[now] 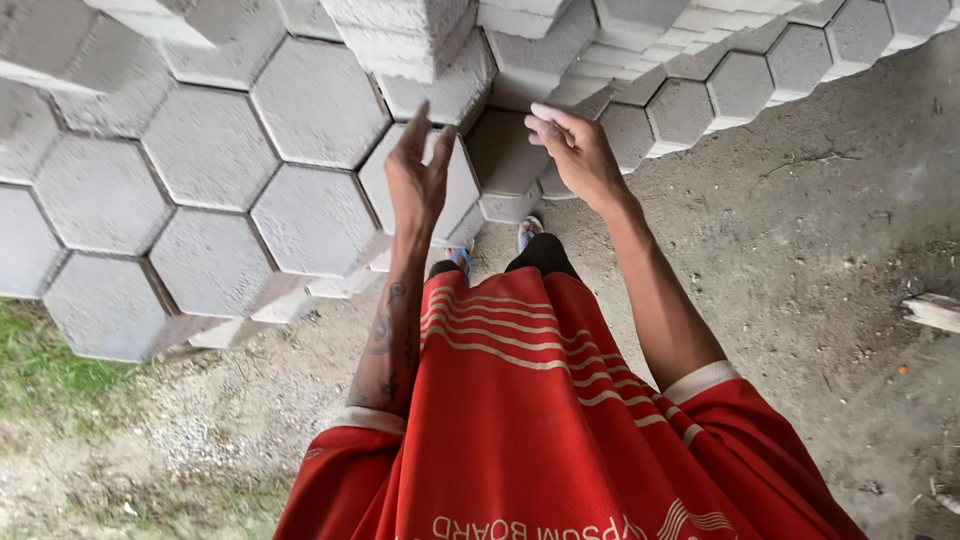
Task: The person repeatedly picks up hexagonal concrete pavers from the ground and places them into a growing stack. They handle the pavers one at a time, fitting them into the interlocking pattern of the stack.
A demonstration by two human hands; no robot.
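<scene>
Facing a stack of grey hexagonal concrete pavers (320, 105), both bare hands are raised in front of it with nothing held in either. The blocks stand on edge in rows, their six-sided faces turned toward the camera, and they fill the picture above and beyond the fingertips, running off to the left and up to the right.

The left hand (415, 175) is open, palm turned inward, its fingers (418, 125) straight, loosely apart and pointing up at the blocks. Just past those fingertips hangs the lower corner of a jutting paver (405, 40); whether the tips touch any block cannot be told. The left forearm bears dark tattoo marks.

The right hand (575, 150) is also open and empty, its fingers (545, 122) slightly curled and close together, pointing left toward the dark gap (505, 145) between blocks that lies just beside their tips. The pale fingertips look dusty. They appear near the block faces, though contact cannot be made out.

Below the hands, between the two forearms, hangs a red shirt (520, 420) with thin cream stripes and cream-edged sleeves. Under the wrists, close to the foot of the stack, the toes of two sandalled feet (528, 230) show on the ground.

To the right of the right-hand fingers spreads bare, grey dirt ground (820, 250), with a pale piece of wood (935, 312) at the far right edge. Down to the left of the left-hand fingers, beneath the lowest pavers, lies a patch of grass (50, 370) and gravel.
</scene>
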